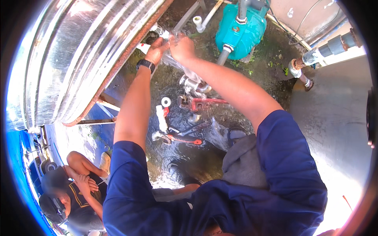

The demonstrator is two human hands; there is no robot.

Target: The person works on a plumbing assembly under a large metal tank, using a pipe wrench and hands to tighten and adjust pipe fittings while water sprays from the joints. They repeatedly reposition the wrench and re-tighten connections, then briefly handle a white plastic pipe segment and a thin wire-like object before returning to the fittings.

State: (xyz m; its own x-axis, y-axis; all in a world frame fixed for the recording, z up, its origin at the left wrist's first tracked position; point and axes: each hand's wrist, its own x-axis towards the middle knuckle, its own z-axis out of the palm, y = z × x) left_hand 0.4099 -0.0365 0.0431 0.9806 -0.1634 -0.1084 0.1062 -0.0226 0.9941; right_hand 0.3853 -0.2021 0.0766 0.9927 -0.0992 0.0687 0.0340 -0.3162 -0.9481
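Note:
Both my arms stretch forward to a white plastic pipe [143,48] beside the corrugated metal tank. My left hand [156,52], with a dark watch at the wrist, is closed around the pipe. Right beside it, my right hand [182,47] is closed at the pipe's end; its fingers curl away, so what they grip is hidden. Water [173,63] sprays from between my hands and runs down over a metal pipe fitting [193,83]. Below lie a red pipe wrench [206,102], a white valve with a red handle [162,118] and a white ring [166,102].
Adjustable wrenches [183,137] lie on the wet ground. A teal pump tank [241,33] stands far right, near an upright white pipe elbow [198,21]. The corrugated metal tank [75,51] rises at left on a rusty frame. Another person [80,188] sits at lower left.

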